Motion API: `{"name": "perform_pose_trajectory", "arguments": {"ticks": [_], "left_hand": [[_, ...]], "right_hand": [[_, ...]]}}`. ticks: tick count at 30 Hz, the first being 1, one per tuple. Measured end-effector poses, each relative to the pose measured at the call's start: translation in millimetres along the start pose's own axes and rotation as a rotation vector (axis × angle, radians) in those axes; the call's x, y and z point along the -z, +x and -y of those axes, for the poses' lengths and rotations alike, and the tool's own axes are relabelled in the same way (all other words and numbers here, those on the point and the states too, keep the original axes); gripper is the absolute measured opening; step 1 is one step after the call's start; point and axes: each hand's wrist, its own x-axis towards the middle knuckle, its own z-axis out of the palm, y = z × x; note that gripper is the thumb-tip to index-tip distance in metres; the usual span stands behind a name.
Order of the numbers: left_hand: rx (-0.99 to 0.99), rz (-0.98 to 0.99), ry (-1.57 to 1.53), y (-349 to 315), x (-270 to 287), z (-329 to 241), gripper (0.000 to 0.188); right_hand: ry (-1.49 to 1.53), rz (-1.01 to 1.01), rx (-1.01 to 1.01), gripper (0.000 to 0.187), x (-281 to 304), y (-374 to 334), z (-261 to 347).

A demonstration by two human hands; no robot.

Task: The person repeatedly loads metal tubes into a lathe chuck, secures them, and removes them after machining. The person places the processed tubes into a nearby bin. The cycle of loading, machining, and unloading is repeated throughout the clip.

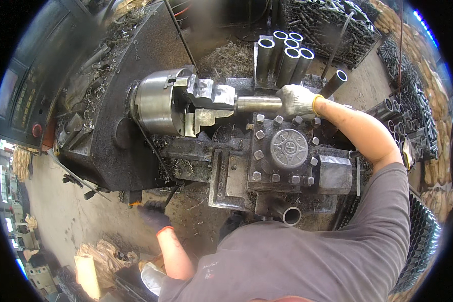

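Note:
My right hand [296, 100], in a whitish work glove with a yellow cuff, is closed round the outer end of a shiny metal tube [256, 103]. The tube's other end sits at the jaws [209, 95] of a big steel lathe chuck [158, 103]. Below the headstock, my left hand [154, 215], in a dark glove with an orange cuff, is close to a thin dark lever [171, 196]. Its fingers blend into the dark background, so their grip does not show. The square tool post [287, 148] with several bolts stands just nearer to me than the tube.
Several tubes [288, 60] stand upright behind the tool post, and one tube [337, 80] leans beside my right wrist. Another short tube [291, 216] lies on the near side of the carriage. Crates of metal parts [332, 30] are at the back. Metal chips cover the machine bed.

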Motion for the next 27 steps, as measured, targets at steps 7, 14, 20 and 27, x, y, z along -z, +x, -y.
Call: {"name": "perform_pose_trajectory", "arguments": {"ticks": [7, 14, 20, 27], "left_hand": [[0.243, 0.042, -0.061, 64.7, 40.3, -58.1, 0.059], [0.254, 0.228, 0.134, 109.2, 64.4, -72.5, 0.049], [-0.088, 0.157, 0.451, 110.4, 75.8, -58.6, 0.049], [-1.821, -0.047, 0.797, -36.6, -75.8, -189.1, 0.046]], "right_hand": [[0.298, 0.219, 0.207, 0.065, -5.8, 57.2, 26.5], [1.334, 0.593, 0.016, 0.108, 35.0, 97.0, 65.6], [-0.383, 0.332, -0.021, 0.042, -1.2, 19.0, -22.9], [-0.116, -0.448, -0.376, 0.053, 13.1, -85.2, -42.7]]}}
